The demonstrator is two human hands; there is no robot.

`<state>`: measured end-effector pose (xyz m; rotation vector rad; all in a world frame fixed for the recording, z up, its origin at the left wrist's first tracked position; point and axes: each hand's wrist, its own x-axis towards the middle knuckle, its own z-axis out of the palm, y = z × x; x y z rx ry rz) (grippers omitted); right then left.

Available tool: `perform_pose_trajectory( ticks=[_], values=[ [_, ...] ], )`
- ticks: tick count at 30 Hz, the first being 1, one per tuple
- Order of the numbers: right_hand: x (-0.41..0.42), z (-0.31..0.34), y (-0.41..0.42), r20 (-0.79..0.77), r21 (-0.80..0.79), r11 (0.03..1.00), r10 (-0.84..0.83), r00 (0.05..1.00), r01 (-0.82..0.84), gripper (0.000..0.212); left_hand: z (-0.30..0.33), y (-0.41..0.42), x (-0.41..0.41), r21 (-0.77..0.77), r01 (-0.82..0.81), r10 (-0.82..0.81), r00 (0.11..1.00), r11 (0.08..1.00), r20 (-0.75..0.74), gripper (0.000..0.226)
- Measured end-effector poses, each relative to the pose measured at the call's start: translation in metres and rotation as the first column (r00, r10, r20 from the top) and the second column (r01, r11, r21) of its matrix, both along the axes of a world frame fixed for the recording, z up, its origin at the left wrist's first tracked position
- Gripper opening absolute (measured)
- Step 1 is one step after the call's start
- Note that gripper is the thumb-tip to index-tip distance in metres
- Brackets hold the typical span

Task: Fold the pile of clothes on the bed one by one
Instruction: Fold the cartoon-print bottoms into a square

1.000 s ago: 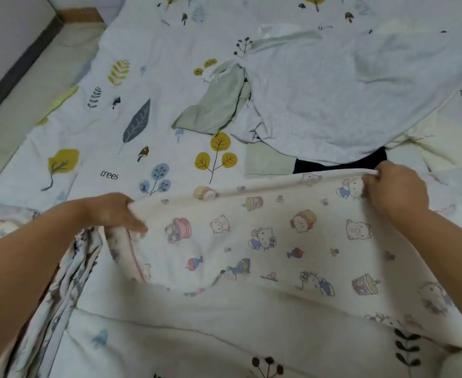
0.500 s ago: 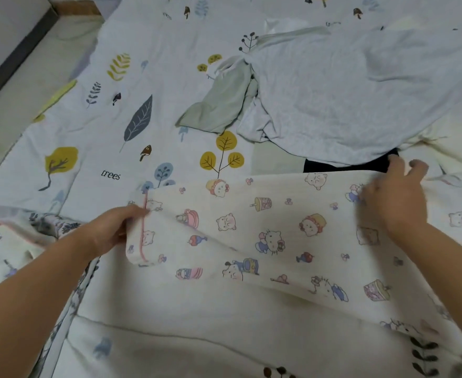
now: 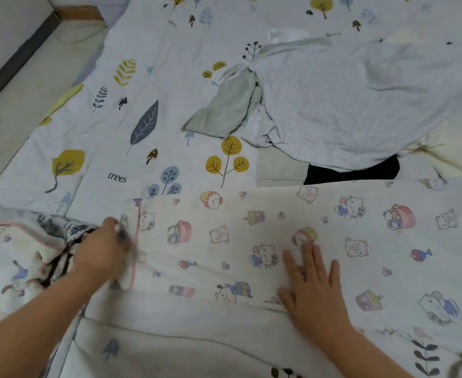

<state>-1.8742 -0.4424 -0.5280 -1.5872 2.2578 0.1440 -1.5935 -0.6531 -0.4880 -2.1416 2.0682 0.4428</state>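
Two hands on the cartoon cloth [image 3: 292,222], spread flat across the near part of the bed [image 3: 131,148]. Right hand [image 3: 313,291] laid palm down on the cloth's middle, fingers straight and a little spread, gripping nothing. Left hand [image 3: 103,248] at the cloth's left, pink-trimmed edge, blurred; fingers seemingly curled at the hem, but impossible to tell whether pinching it or only touching. Beyond the cloth's far edge, the pile: a grey garment [image 3: 360,105] on top, a pale green piece [image 3: 224,110] sticking out to its left, a black piece [image 3: 352,171] showing just under its near hem, touching the cloth's far edge. Left of the left hand, a crumpled printed cloth [image 3: 25,241] with pink trim. Far left, bare floor [image 3: 14,105] beside the bed.
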Motion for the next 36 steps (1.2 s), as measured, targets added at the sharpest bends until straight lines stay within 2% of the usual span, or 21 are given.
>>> perform_pose_trajectory(
  ticks=[2, 3, 4, 5, 8, 10, 13, 17, 19, 21, 23, 27, 29, 31, 34, 36],
  values=[
    [-0.002, 0.001, -0.006, 0.008, -0.048, 0.999, -0.017, 1.000, 0.017, 0.067, -0.004, 0.009, -0.018, -0.236, 0.069, -0.076, 0.997, 0.969, -0.019, 0.047],
    [-0.006, 0.002, -0.010, 0.009, -0.053, 0.997, -0.052, 0.999, 0.053, 0.070, -0.007, 0.015, -0.031, -0.344, 0.159, -0.180, 0.983, 0.925, -0.030, 0.052],
    [-0.009, 0.002, -0.015, 0.005, -0.061, 0.993, -0.096, 0.995, 0.096, 0.075, -0.011, 0.023, -0.045, -0.386, 0.248, -0.282, 0.959, 0.888, -0.031, 0.056],
    [-0.011, 0.002, -0.018, -0.001, -0.064, 0.988, -0.141, 0.990, 0.140, 0.081, -0.018, 0.031, -0.058, -0.356, 0.328, -0.363, 0.931, 0.875, -0.034, 0.062],
    [-0.012, -0.017, -0.021, -0.059, -0.020, 0.985, -0.175, 0.983, 0.174, 0.096, -0.048, 0.048, -0.076, -0.081, 0.453, -0.452, 0.891, 0.888, 0.026, 0.072],
    [-0.013, -0.033, -0.018, -0.060, -0.024, 0.983, -0.185, 0.981, 0.184, 0.086, -0.073, 0.047, -0.066, 0.049, 0.435, -0.438, 0.894, 0.899, 0.093, 0.069],
    [-0.015, -0.040, -0.018, -0.065, 0.004, 0.980, -0.200, 0.978, 0.201, 0.072, -0.082, 0.041, -0.061, 0.121, 0.417, -0.430, 0.896, 0.901, 0.112, 0.069],
    [-0.020, -0.031, -0.021, -0.033, 0.010, 0.986, -0.168, 0.985, 0.168, 0.069, -0.076, 0.041, -0.066, 0.146, 0.435, -0.453, 0.883, 0.889, 0.127, 0.070],
    [-0.021, -0.014, -0.019, 0.019, -0.023, 0.985, -0.168, 0.986, 0.168, 0.063, -0.061, 0.045, -0.072, 0.101, 0.446, -0.455, 0.884, 0.890, 0.109, 0.069],
    [-0.020, 0.008, -0.010, 0.082, -0.143, 0.971, -0.179, 0.980, 0.189, 0.055, -0.043, 0.054, -0.081, -0.037, 0.475, -0.475, 0.880, 0.879, 0.017, 0.050],
    [-0.017, 0.025, 0.007, 0.129, -0.283, 0.940, -0.159, 0.979, 0.190, 0.041, -0.027, 0.068, -0.092, -0.151, 0.519, -0.535, 0.839, 0.841, -0.098, 0.030],
    [-0.012, 0.051, 0.048, 0.195, -0.274, 0.947, -0.116, 0.974, 0.168, 0.020, -0.003, 0.108, -0.118, -0.129, 0.597, -0.609, 0.755, 0.792, -0.244, 0.036],
    [-0.013, 0.060, 0.067, 0.209, -0.234, 0.957, -0.123, 0.970, 0.172, 0.019, 0.005, 0.130, -0.132, -0.084, 0.624, -0.620, 0.734, 0.777, -0.278, 0.028],
    [-0.017, 0.068, 0.087, 0.183, -0.269, 0.949, -0.118, 0.976, 0.165, 0.018, 0.010, 0.154, -0.147, -0.064, 0.677, -0.661, 0.688, 0.734, -0.301, 0.026],
    [-0.025, 0.076, 0.117, 0.132, -0.334, 0.931, -0.106, 0.986, 0.145, 0.033, 0.017, 0.195, -0.166, -0.027, 0.737, -0.695, 0.623, 0.675, -0.360, 0.029],
    [-0.035, 0.079, 0.137, 0.076, -0.318, 0.943, -0.082, 0.994, 0.102, 0.041, 0.020, 0.221, -0.176, -0.006, 0.748, -0.686, 0.605, 0.663, -0.405, 0.031]
  ],
)
